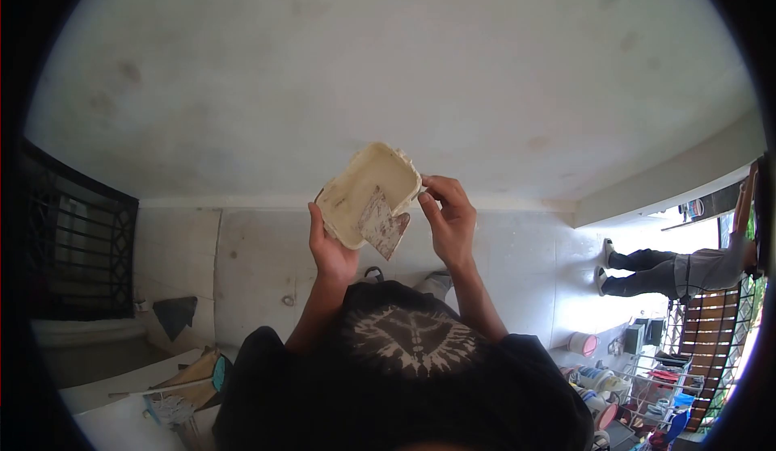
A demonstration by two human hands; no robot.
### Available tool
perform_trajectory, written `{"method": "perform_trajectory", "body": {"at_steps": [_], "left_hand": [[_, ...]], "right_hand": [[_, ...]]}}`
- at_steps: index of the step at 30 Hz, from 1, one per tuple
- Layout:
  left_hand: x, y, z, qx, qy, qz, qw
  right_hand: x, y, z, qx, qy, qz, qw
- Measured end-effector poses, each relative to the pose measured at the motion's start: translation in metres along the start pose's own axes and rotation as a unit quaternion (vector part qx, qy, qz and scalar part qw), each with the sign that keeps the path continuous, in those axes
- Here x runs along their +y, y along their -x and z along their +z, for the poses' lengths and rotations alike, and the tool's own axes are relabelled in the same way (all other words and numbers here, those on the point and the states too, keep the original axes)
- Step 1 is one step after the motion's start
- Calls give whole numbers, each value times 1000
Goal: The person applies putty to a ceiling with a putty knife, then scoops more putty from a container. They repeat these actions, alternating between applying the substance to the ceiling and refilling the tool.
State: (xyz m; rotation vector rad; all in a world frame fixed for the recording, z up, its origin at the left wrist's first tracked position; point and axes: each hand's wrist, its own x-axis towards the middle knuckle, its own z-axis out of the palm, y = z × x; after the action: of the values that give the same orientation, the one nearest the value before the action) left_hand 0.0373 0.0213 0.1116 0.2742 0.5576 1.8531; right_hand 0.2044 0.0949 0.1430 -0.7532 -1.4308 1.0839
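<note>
Head view: cream tub [349, 194] is being held just off centre, about 11 o'clock, in front of the pale wall [404, 71]. Tub is being tilted, its inside being shown to the camera, long axis running roughly 1 to 7 o'clock.

Left hand [334, 257] is being used as the support, at the tub's 7 o'clock: thumb being laid up along the side, palm and remaining fingers being hidden behind or under. Holding the tub, by the look of it.

Right hand [450, 212] is being set at the tub's 3 o'clock, fingers being curled narrow, thumb and fingertips meeting near the rim. Whether rim or something thin is being pinched cannot be told.

Stained flat blade [380, 221] is being seen at the tub's 5 o'clock, partly across the inside, tip being carried past the lower edge. No handle is being shown; what is bearing the blade cannot be told.

For good handling, judgement only: weight is best being taken by the left palm, the right grip being left light. Tilt is best being limited so nothing is being spilled. Blade is best being steadied, since slipping over the 5 o'clock edge is being risked
</note>
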Motion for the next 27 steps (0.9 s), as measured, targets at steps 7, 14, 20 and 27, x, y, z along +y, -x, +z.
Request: {"method": "perform_trajectory", "body": {"at_steps": [7, 14, 20, 27], "left_hand": [[7, 3, -3, 9, 20, -56, 998], [9, 3, 3, 50, -44, -67, 996], [13, 5, 13, 43, -66, -65, 995], [20, 13, 37, 7, -31, -60, 998]], "right_hand": [[22, -1, 1, 9, -132, -13, 991], [13, 5, 4, 28, -199, -4, 980], [8, 4, 9, 76, -89, -101, 988], [0, -1, 14, 120, -49, -148, 981]]}}
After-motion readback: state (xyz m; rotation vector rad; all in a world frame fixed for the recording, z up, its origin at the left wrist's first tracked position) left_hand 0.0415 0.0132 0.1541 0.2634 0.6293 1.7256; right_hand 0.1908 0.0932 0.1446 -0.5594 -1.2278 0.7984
